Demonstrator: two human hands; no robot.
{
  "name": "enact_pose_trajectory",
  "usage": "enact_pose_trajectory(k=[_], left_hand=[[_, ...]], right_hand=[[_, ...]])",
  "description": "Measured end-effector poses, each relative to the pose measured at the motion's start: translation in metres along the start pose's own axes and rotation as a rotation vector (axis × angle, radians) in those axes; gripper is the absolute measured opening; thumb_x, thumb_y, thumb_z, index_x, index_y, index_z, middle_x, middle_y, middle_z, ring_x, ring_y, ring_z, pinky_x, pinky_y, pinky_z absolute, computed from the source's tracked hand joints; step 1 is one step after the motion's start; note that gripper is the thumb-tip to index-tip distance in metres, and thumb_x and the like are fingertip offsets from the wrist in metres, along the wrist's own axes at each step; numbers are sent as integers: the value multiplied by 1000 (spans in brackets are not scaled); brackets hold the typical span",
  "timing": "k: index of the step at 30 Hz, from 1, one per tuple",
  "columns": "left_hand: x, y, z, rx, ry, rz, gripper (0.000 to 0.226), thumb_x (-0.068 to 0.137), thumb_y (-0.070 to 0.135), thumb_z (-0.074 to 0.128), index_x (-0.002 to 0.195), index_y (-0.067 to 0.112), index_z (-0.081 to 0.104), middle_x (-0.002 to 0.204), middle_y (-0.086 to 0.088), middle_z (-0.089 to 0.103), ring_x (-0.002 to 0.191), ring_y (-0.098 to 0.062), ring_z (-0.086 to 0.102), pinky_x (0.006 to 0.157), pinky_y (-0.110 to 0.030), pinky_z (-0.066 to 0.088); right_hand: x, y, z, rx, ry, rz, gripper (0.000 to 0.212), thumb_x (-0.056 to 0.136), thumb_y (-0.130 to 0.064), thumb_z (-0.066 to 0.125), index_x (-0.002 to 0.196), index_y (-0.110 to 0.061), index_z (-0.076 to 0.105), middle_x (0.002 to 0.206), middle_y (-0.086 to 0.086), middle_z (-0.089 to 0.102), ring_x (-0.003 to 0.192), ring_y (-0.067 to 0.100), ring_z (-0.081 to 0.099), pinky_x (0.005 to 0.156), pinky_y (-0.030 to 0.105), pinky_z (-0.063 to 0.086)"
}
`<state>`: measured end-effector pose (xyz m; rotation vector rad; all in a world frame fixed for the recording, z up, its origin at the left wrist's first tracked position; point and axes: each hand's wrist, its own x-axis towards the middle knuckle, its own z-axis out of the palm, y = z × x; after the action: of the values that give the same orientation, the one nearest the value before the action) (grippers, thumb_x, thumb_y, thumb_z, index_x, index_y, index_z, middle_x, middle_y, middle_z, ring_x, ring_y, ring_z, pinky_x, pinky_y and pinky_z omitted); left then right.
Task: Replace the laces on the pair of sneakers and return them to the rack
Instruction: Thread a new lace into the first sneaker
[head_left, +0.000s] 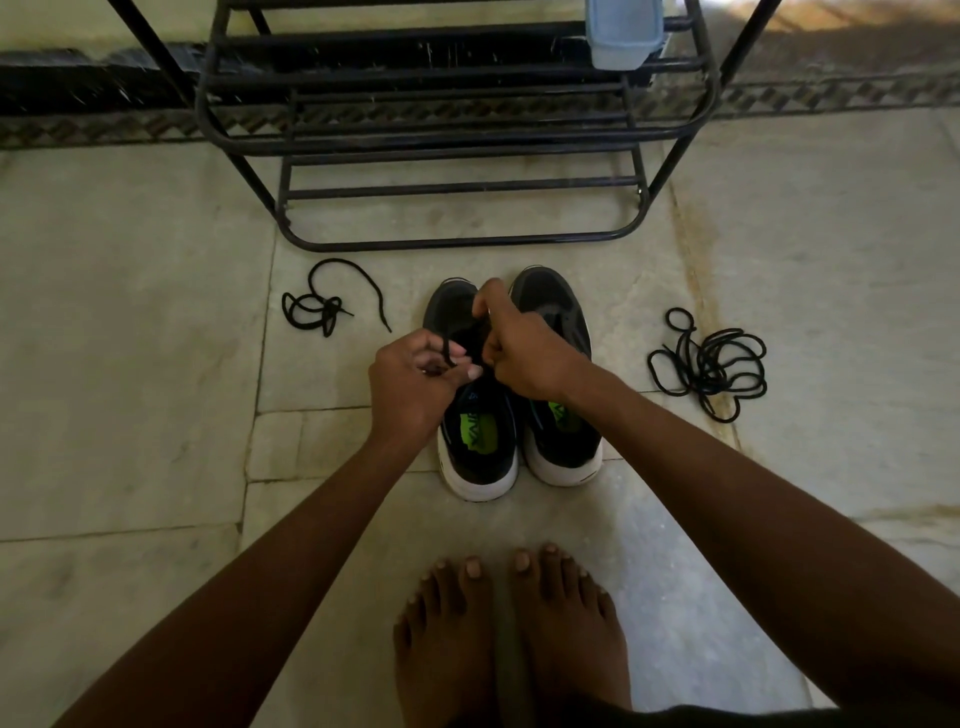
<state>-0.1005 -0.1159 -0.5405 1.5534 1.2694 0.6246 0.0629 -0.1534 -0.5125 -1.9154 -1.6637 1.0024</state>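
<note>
Evidently mid-job, the left hand (410, 382) pinched a thin black lace end (445, 349) over the left black white-soled sneaker (475, 447), the right hand (511, 340) gripping its lacing. Loose black laces (709, 364) lay alongside; the black metal rack (457, 140) waited beyond.

Two bare forearms without sleeves, bare feet (511, 631) with short pale toenails, dark garment edge (727, 717) at bottom.

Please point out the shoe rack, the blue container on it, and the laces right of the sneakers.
shoe rack (457, 241): head view, bottom front bar.
blue container (623, 41): head view, its front wall.
laces (709, 364): head view, middle of the tangle.
</note>
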Motion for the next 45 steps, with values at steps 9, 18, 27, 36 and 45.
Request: enact_pose_trajectory(k=[9, 18, 27, 36, 45], left_hand=[[-11, 1, 10, 91, -17, -21, 34, 73, 2, 83, 96, 23, 70, 92, 15, 71, 55, -2, 57, 57, -21, 54], [-9, 0, 8, 28, -34, -55, 33, 75, -1, 82, 102, 15, 72, 93, 12, 71, 54, 1, 54, 55, -16, 53], [-9, -2, 8, 12, -15, -74, 30, 75, 1, 82, 100, 15, 73, 95, 8, 74, 57, -5, 56, 59, -23, 58], [-8, -3, 8, 19, -22, -105, 30, 76, 2, 82, 99, 19, 72, 102, 8, 74, 65, -16, 64, 67, -30, 62], [-9, -5, 7, 23, -27, -136, 31, 76, 5, 83, 101, 21, 72, 93, 4, 74, 65, -9, 63, 63, -23, 57]], right_hand=[[-2, 5, -10, -171, 264, -188, 45, 81, 11, 56, 118, -6, 37, 71, 3, 54, 56, 20, 53, 52, 47, 51], [-23, 16, -24, 1033, 329, 244, 37, 94, 17, 50, 104, -14, 33, 86, 22, 58, 101, 40, 72, 92, 51, 59], [-24, 4, -35, 669, -70, 290, 29, 91, 16, 35, 91, -9, 49, 76, 11, 47, 67, 19, 51, 55, 27, 47], [-8, 30, 2, -327, -143, 365, 27, 76, -53, 72, 77, -29, 61, 75, -4, 65, 64, 16, 66, 65, 36, 58], [0, 31, -2, -483, 133, 185, 36, 86, -69, 44, 81, -37, 59, 93, -8, 48, 91, 19, 59, 68, 38, 51]])
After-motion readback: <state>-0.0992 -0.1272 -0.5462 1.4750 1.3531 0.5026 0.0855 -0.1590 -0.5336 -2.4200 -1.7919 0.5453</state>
